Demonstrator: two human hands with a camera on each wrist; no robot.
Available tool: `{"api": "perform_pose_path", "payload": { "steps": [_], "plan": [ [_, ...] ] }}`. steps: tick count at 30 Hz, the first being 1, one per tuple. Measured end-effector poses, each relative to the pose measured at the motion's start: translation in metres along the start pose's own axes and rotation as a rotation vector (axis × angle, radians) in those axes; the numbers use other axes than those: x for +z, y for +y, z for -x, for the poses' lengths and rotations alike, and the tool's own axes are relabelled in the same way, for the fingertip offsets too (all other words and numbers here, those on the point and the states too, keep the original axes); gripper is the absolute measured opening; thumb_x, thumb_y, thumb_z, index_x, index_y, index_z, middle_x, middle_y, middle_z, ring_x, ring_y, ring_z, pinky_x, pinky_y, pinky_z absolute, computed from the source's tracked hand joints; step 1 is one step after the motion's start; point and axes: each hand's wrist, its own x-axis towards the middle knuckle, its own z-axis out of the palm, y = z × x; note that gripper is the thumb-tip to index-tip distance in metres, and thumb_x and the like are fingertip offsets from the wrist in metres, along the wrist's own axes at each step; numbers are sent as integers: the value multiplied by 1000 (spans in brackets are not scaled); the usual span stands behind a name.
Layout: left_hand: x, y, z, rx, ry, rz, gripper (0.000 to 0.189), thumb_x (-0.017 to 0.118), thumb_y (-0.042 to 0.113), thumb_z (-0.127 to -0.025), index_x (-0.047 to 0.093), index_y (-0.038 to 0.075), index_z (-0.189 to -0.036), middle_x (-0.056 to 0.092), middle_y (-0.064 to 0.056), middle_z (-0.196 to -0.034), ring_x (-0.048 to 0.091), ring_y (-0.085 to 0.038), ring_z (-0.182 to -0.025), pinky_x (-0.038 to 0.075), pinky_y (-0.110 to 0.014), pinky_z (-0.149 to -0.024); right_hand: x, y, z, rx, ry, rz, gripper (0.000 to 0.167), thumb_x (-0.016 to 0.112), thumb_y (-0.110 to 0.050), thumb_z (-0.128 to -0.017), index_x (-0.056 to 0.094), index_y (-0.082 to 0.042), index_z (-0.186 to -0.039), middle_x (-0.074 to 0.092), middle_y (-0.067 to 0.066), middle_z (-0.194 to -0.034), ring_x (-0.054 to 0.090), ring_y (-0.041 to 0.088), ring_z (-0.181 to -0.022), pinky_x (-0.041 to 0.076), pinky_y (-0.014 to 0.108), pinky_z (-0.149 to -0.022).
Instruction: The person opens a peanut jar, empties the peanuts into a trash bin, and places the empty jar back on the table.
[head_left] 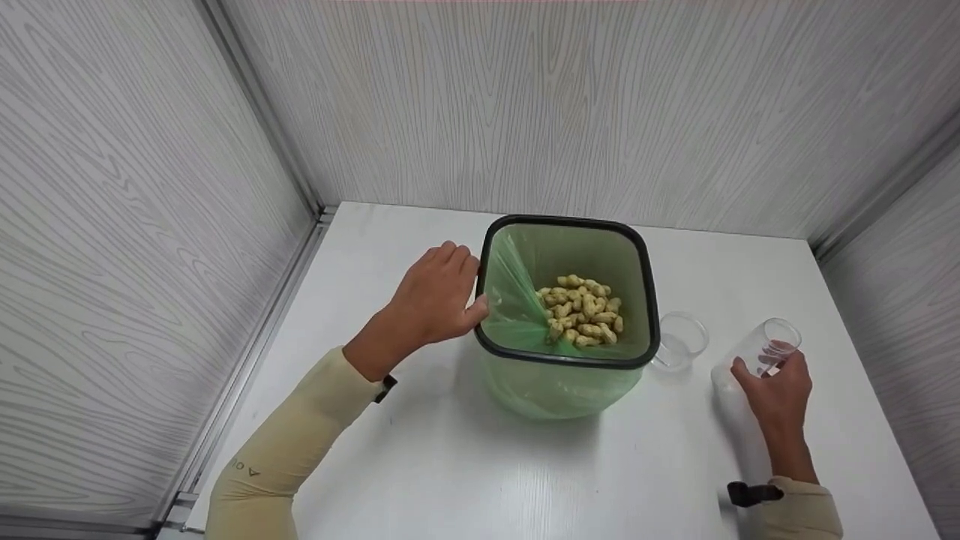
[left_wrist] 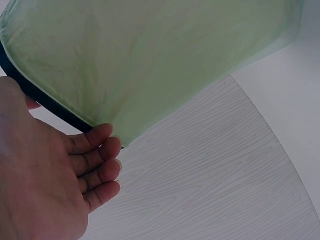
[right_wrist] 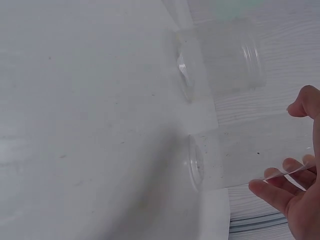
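Observation:
A bin (head_left: 568,361) with a black rim and a green bag lining stands mid-table, with unshelled peanuts (head_left: 585,311) inside. My left hand (head_left: 439,292) holds its left rim, thumb over the edge. In the left wrist view, the fingers of that left hand (left_wrist: 50,170) bend against the outer side of the black rim (left_wrist: 55,108). My right hand (head_left: 784,394) has its thumb and fingers around a tall clear cup (head_left: 739,356) standing on the table. Seen from the right wrist, the right hand (right_wrist: 295,185) has its fingers along one side of the clear cup (right_wrist: 225,157).
A shorter clear plastic jar (head_left: 682,341) stands between the bin and the tall cup; its neck looks ridged in the right wrist view. Pale wood-grain panels (head_left: 525,112) enclose the white table (head_left: 487,480) at the back and both sides.

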Motion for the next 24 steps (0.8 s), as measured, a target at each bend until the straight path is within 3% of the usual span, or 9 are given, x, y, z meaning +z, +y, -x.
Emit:
{"api": "perform_pose_path", "payload": {
  "steps": [11, 17, 24],
  "plan": [
    [-1, 0, 0, -5, -33, 3, 45, 43, 37, -99, 58, -3, -110, 56, -16, -100, 48, -30, -93, 46, -44, -93, 0, 2, -1, 21, -7, 22, 62, 75, -15, -86, 49, 7, -137, 61, 25, -124, 60, 34, -113, 34, 2, -72],
    [-1, 0, 0, -10, -38, -5, 46, 42, 39, -99, 59, -2, -112, 57, -15, -101, 48, -29, -93, 46, -44, -91, -2, 2, -1, 59, -52, 39, 61, 75, -19, -88, 49, 7, -136, 59, 26, -126, 59, 37, -118, 33, 2, -71],
    [0, 0, 0, -14, -42, 11, 47, 42, 40, -99, 59, -2, -112, 56, -15, -100, 48, -29, -93, 46, -44, -91, -4, 2, 0, 40, -65, 83, 55, 73, -20, -89, 51, 9, -129, 59, 28, -119, 59, 34, -106, 31, 2, -67]
  ]
}}
